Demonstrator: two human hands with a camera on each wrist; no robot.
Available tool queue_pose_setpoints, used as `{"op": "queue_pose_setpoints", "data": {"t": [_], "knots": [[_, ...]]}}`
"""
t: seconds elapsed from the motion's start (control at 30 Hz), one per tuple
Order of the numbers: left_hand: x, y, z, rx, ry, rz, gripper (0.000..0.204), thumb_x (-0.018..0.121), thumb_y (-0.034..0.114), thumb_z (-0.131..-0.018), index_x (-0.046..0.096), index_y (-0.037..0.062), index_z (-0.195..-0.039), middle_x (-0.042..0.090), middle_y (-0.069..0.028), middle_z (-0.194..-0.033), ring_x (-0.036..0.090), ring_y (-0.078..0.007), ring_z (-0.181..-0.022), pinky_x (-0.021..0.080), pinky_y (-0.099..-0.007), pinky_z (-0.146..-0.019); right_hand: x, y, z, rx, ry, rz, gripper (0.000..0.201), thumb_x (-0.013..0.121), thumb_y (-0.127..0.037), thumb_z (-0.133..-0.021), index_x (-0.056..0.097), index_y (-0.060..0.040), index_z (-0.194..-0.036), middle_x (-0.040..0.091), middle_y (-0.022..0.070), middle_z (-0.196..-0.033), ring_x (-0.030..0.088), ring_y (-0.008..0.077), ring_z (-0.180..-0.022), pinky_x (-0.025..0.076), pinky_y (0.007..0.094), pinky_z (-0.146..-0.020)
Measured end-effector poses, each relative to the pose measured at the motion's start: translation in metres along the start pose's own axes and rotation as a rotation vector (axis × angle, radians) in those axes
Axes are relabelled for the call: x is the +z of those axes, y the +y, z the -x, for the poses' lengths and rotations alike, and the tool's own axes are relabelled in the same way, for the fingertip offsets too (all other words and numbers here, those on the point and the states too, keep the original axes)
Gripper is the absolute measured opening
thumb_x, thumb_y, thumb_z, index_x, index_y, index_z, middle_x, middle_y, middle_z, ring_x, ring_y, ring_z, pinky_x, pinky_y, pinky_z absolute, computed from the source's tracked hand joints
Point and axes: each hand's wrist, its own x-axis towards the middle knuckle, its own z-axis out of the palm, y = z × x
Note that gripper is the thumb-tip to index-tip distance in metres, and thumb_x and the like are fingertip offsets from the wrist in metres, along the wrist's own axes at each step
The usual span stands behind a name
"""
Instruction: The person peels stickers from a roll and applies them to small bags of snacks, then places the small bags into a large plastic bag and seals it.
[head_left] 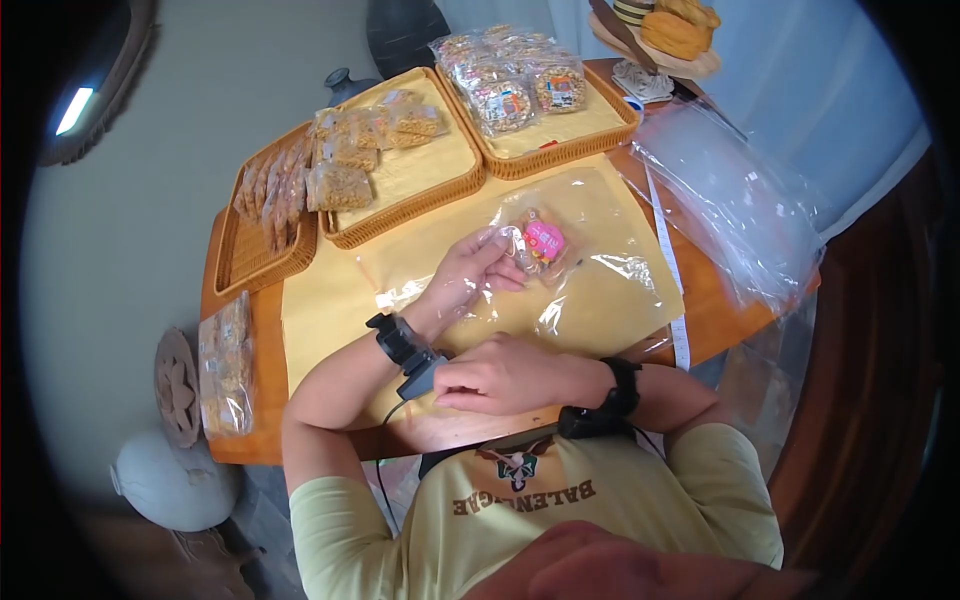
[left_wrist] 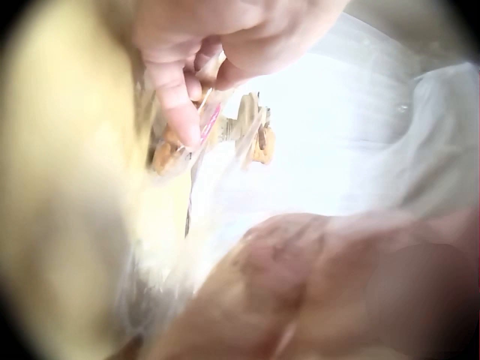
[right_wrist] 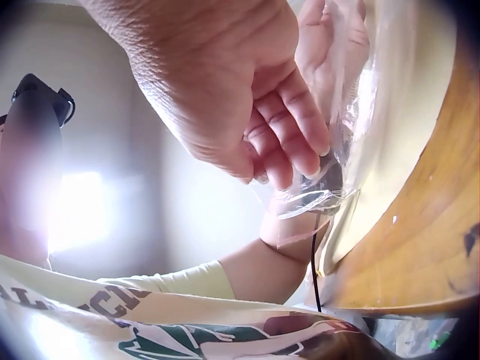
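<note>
Near the middle of the yellow sheet [head_left: 350,290], my left hand [head_left: 470,275] pinches a small clear snack packet [head_left: 543,240] with a pink label. In the left wrist view, its thumb and fingers grip the packet [left_wrist: 174,154] by its upper part. A large, shiny clear plastic bag [head_left: 630,268] spreads around the packet and overlaps the left hand. My right hand [head_left: 500,375] is held nearer my body, beside the left wrist. Seen from the right wrist, its fingers [right_wrist: 289,135] bend loosely, with the clear bag's edge [right_wrist: 319,201] right at the fingertips.
Three wicker trays line the back: a left tray [head_left: 262,262] and a middle tray [head_left: 400,220] with bagged snacks, and a right tray [head_left: 560,155] with stacked packs. Flat plastic bags [head_left: 725,200] lie at right beside a white measuring tape [head_left: 672,270]. A filled bag [head_left: 226,365] lies at left.
</note>
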Motion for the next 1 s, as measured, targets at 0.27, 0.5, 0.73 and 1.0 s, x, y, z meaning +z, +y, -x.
{"op": "queue_pose_setpoints", "data": {"t": [0.27, 0.5, 0.73, 1.0], "knots": [[0.017, -0.012, 0.007, 0.061, 0.005, 0.028, 0.019, 0.04, 0.01, -0.09, 0.041, -0.0001, -0.106, 0.052, -0.0212, -0.11, 0.061, -0.0275, -0.086, 0.052, -0.0343, -0.075, 0.007, -0.001, 0.001, -0.1, 0.064, -0.112, 0.013, 0.057, -0.017, -0.08, 0.053, -0.0062, -0.074, 0.055, 0.0074, -0.063, 0.054, 0.0247, -0.053, 0.041, 0.0334, -0.047], [0.003, -0.013, -0.009, -0.053, -0.121, 0.125, 0.023, 0.036, 0.01, -0.091, 0.034, 0.0, -0.112, 0.047, -0.0225, -0.117, 0.061, -0.033, -0.085, 0.052, -0.039, -0.077, 0.007, -0.001, 0.0, -0.06, 0.077, -0.112, 0.016, 0.058, -0.018, -0.078, 0.049, -0.0054, -0.071, 0.054, 0.0096, -0.06, 0.054, 0.0271, -0.053, 0.041, 0.0356, -0.047], [0.015, 0.005, -0.015, -0.185, -0.081, -0.124, 0.024, 0.04, 0.017, -0.092, 0.043, -0.0015, -0.107, 0.054, -0.0199, -0.108, 0.063, -0.0237, -0.078, 0.053, -0.0317, -0.07, 0.017, 0.002, 0.002, -0.128, 0.122, -0.023, 0.016, 0.059, -0.016, -0.078, 0.05, -0.0064, -0.07, 0.051, 0.0065, -0.057, 0.053, 0.022, -0.051, 0.041, 0.0323, -0.046], [-0.039, 0.031, 0.049, -0.166, -0.015, -0.348, 0.029, 0.047, 0.02, -0.09, 0.048, 0.0014, -0.112, 0.06, -0.0136, -0.097, 0.062, -0.0193, -0.073, 0.052, -0.0279, -0.066, 0.012, 0.003, 0.002, -0.074, 0.068, 0.004, 0.009, 0.061, -0.014, -0.076, 0.055, -0.0084, -0.073, 0.056, 0.0064, -0.06, 0.057, 0.0224, -0.052, 0.045, 0.0319, -0.048]]}}
